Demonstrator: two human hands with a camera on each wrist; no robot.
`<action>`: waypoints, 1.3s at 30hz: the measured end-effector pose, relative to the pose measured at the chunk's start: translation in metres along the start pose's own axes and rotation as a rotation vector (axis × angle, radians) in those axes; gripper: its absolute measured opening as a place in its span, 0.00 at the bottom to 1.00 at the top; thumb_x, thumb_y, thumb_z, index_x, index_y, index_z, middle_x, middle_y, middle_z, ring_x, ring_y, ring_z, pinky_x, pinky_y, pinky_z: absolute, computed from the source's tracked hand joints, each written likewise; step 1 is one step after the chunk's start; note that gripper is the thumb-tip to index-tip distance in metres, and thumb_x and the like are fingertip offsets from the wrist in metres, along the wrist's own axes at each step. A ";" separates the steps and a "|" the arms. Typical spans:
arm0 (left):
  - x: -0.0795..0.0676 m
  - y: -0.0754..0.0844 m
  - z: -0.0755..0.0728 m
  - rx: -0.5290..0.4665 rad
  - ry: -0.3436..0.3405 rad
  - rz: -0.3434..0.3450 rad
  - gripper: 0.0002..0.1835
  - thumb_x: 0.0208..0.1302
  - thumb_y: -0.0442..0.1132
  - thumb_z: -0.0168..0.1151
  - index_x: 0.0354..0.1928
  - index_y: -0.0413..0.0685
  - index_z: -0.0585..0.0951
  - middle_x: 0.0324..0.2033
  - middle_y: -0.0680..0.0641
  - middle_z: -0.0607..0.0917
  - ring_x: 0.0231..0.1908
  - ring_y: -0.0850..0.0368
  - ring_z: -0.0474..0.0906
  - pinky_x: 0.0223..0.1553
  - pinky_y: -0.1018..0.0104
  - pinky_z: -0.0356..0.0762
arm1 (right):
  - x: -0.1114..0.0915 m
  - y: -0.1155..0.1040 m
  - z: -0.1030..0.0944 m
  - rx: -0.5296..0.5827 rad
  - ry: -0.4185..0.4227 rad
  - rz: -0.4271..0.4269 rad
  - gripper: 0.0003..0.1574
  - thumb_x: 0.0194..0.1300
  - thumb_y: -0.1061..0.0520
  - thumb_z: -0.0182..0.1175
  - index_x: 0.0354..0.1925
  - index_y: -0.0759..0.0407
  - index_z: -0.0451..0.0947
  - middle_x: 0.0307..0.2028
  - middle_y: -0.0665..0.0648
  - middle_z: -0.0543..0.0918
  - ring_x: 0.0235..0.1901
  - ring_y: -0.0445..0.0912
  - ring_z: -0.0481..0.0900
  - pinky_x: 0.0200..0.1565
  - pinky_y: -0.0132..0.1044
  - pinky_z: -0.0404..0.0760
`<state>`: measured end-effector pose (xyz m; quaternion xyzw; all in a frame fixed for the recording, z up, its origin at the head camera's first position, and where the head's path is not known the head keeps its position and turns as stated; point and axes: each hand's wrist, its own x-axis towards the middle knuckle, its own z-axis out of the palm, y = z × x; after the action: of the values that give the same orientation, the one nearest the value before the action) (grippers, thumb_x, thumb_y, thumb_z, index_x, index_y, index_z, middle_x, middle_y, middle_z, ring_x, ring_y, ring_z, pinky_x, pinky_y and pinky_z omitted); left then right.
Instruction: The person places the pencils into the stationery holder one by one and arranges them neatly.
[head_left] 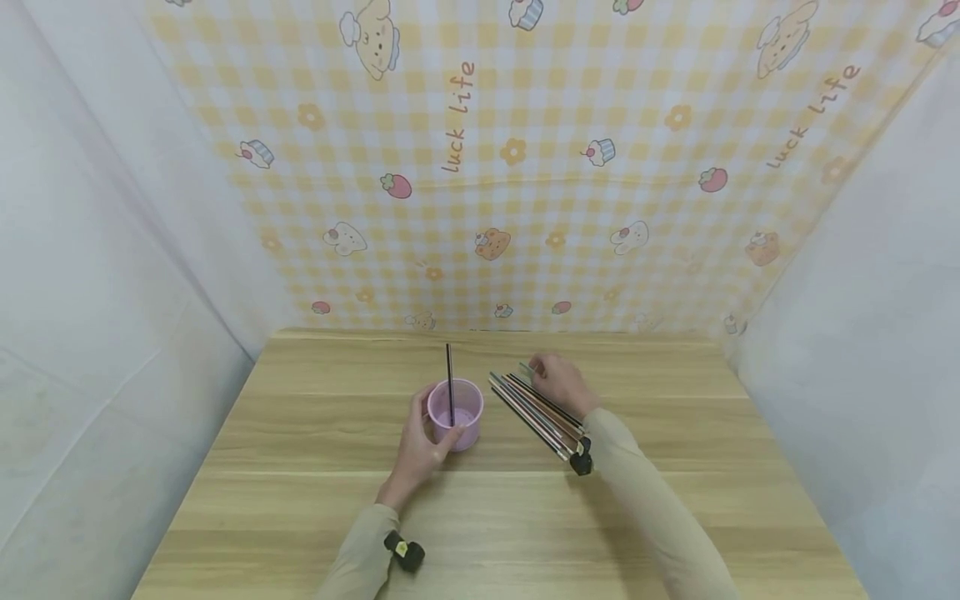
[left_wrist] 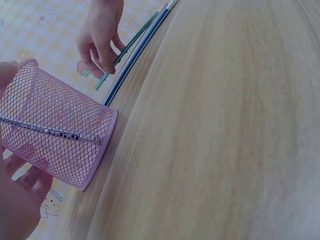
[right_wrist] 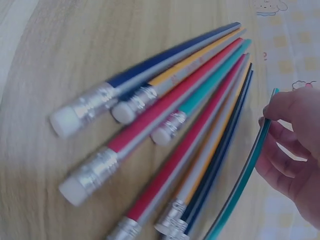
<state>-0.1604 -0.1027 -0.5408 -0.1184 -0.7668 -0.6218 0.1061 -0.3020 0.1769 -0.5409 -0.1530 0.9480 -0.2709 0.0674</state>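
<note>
My left hand (head_left: 418, 450) grips a pink mesh pen cup (head_left: 468, 437) upright on the table, with fingers and thumb around its side. One dark pencil (head_left: 449, 365) leans inside the cup; the left wrist view shows its lower end through the mesh. To the right, my right hand (head_left: 561, 385) pinches a green striped pencil (right_wrist: 244, 180) near one end between thumb and fingertips. That pencil is at the far side of a spread of several pencils (right_wrist: 187, 149), coloured red, yellow, green and dark blue, with white erasers in metal ferrules.
A wooden table (head_left: 495, 533) lies beneath everything. Behind it hangs a yellow checked cloth (head_left: 555, 192) with cartoon prints. White sheets (head_left: 105, 250) close off both sides. Each wrist carries a small black camera (head_left: 406, 552).
</note>
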 end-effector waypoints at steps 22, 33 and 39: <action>0.002 -0.011 0.001 -0.016 0.000 0.017 0.46 0.56 0.29 0.73 0.72 0.26 0.58 0.66 0.23 0.69 0.65 0.26 0.69 0.69 0.32 0.67 | 0.003 -0.019 -0.047 0.135 0.223 -0.213 0.14 0.63 0.66 0.59 0.48 0.63 0.73 0.41 0.62 0.83 0.39 0.54 0.85 0.43 0.44 0.89; 0.004 -0.040 0.006 -0.011 0.032 0.015 0.47 0.54 0.31 0.76 0.73 0.40 0.60 0.67 0.33 0.72 0.66 0.34 0.71 0.71 0.39 0.69 | 0.003 -0.027 -0.062 0.335 0.443 -0.295 0.17 0.56 0.75 0.60 0.46 0.69 0.73 0.39 0.65 0.81 0.37 0.55 0.81 0.41 0.36 0.85; 0.004 -0.039 0.006 -0.011 0.026 0.009 0.46 0.55 0.32 0.75 0.73 0.39 0.60 0.67 0.34 0.72 0.67 0.35 0.71 0.72 0.40 0.68 | -0.012 -0.045 -0.073 0.471 0.434 -0.239 0.22 0.58 0.77 0.58 0.52 0.76 0.70 0.40 0.71 0.78 0.35 0.59 0.80 0.31 0.33 0.87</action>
<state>-0.1771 -0.1047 -0.5771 -0.1143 -0.7613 -0.6271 0.1185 -0.2948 0.1808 -0.4543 -0.1821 0.8271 -0.5145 -0.1346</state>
